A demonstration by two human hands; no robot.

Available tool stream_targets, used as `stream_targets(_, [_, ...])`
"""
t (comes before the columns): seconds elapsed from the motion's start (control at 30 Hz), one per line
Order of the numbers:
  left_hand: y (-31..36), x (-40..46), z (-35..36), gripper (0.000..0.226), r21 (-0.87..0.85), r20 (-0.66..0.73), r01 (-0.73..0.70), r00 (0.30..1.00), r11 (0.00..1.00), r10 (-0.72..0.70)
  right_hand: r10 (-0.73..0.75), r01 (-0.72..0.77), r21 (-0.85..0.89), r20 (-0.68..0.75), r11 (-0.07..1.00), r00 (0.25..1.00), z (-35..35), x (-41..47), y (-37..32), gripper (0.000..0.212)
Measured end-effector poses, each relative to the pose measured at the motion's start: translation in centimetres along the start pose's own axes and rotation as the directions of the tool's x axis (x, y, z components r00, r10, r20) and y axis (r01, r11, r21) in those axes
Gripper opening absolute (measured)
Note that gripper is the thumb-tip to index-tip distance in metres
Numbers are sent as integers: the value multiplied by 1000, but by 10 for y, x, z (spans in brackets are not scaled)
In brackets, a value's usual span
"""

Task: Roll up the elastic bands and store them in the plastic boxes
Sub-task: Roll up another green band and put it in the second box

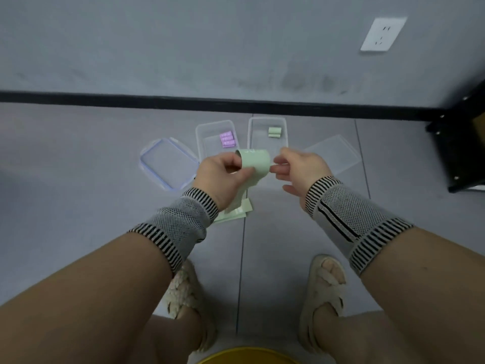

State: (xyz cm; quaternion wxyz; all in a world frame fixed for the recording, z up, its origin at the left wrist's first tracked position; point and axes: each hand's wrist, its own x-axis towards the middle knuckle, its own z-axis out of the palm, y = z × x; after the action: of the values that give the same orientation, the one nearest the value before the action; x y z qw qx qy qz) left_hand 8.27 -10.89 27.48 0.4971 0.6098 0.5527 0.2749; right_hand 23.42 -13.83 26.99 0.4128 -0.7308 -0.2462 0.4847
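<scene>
- The green elastic band [256, 164] is held up above the floor [78, 179], its top end curled into a loose loop while its tail hangs down toward more green bands [236, 212] lying flat on the floor below.
- The left hand [223, 177] pinches the band, thumb pressed on its front — the right hand [299, 169] sits just beside the loop with fingers loosely curled, and whether its tips touch the band I cannot tell.
- To roll well, I judge each turn should stay tight with edges aligned, the tail fed up evenly.
- One green roll [274, 132] already lies in the right clear plastic box [284, 143]; purple rolls [227, 139] fill the left box [200, 143].
- Two lids [168, 164] lie on the floor either side.
</scene>
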Motion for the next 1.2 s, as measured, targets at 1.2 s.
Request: stream_targets(1.2, [15, -10, -8, 20, -12, 250, 208, 948, 978, -199, -9, -101, 531, 201, 842, 979, -14, -14, -17, 26])
